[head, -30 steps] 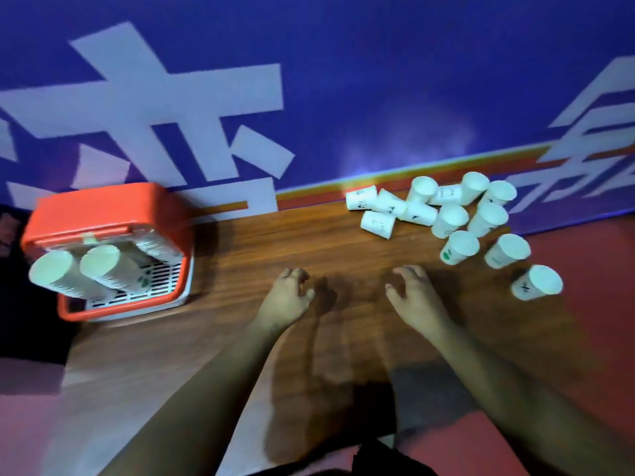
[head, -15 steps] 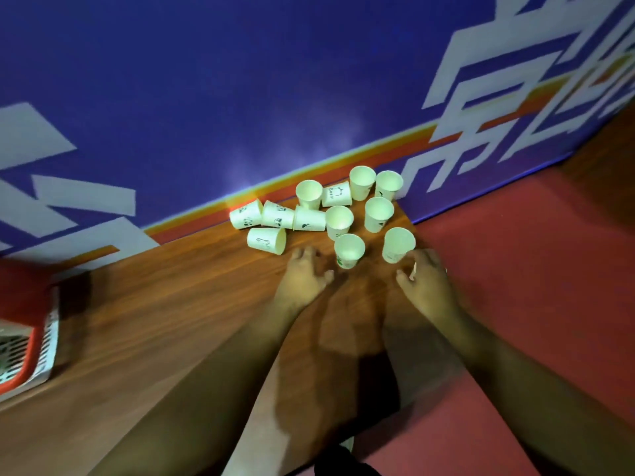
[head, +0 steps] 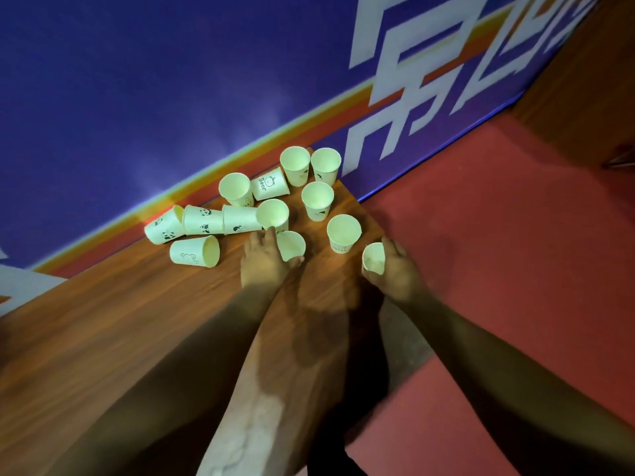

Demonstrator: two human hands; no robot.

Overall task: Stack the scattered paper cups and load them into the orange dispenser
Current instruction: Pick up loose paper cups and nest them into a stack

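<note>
Fingers of the left hand (head: 264, 266): curled round the side of a small white paper cup (head: 292, 245), which is gripped with its mouth tipped up toward the camera.
Fingers of the right hand (head: 398, 273): wrapped round a second white paper cup (head: 374, 258), held at the right edge of the brown wood-grain table (head: 103, 321).
Loose white paper cups (head: 318, 199): six are seen upright and five lying on their sides, clustered at the table's far right corner against the blue banner with white characters (head: 137, 97).
Look: plain pale interiors; small black prints on the outsides, with pandas on three fallen cups.
Hard to tell: whether the left hand's cup touches the table; the prints on the upright cups are too small to read.
Cut off: both forearms at the lower edge.
</note>
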